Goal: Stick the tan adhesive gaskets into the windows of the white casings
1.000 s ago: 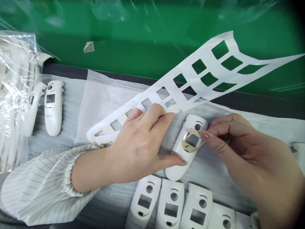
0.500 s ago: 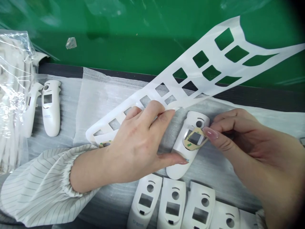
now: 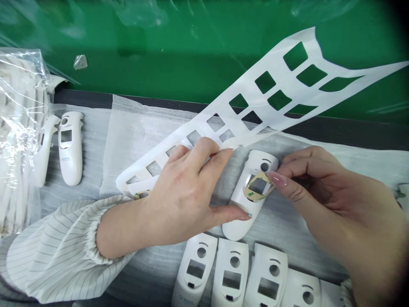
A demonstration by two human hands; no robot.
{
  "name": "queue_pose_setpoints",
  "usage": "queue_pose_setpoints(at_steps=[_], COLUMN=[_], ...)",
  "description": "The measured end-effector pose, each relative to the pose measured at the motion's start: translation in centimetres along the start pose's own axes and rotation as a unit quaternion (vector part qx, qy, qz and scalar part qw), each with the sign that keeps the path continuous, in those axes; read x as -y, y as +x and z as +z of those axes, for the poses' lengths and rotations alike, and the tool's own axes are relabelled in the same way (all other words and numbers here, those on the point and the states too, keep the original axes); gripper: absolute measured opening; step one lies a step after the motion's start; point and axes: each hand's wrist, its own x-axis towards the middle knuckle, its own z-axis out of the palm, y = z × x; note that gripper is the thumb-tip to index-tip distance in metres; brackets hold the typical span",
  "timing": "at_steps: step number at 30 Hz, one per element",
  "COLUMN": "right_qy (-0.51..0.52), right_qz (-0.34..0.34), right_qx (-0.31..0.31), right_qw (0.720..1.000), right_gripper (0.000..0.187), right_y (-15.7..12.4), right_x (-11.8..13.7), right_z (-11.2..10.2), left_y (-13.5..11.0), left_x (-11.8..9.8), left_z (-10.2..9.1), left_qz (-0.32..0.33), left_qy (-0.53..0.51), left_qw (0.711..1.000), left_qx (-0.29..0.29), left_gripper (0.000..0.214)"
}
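Observation:
My left hand (image 3: 188, 192) grips a white sticker backing sheet (image 3: 246, 83) with rows of square cut-outs between its fingers. Its thumb rests on a white plastic housing (image 3: 238, 219) that lies on the table, round hole at the top. Between the thumb and index finger of my right hand (image 3: 322, 192) is the right edge of a tan adhesive sticker (image 3: 251, 192) with green print and a square opening. The sticker lies over the housing's window, its opening roughly lined up with it; whether it is pressed down all round I cannot tell.
Several similar white housings (image 3: 231, 256) stand in a row along the near edge. Two more housings (image 3: 70, 164) lie at the left, beside a clear plastic bag (image 3: 19, 128) full of white parts. Thin white foam sheet (image 3: 140, 123) covers the table; a green surface (image 3: 159, 51) lies beyond.
My right hand has moved slightly left with the sticker, which now sits a little lower and flatter over the housing's window. My left hand is almost still; the view has shifted slightly.

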Motion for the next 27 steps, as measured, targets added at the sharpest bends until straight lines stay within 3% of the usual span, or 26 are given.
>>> queue_pose_setpoints(at_steps=[27], right_qy=[0.0], right_qz=[0.007], right_qx=[0.018], right_qw=[1.0], right_gripper=[0.016], right_y=[0.24], right_x=[0.44], right_z=[-0.06], left_y=[0.01], left_x=[0.04], left_z=[0.0], left_qz=[0.006], left_qy=[0.003], left_qw=[1.0], left_qx=[-0.004], left_gripper=[0.074])
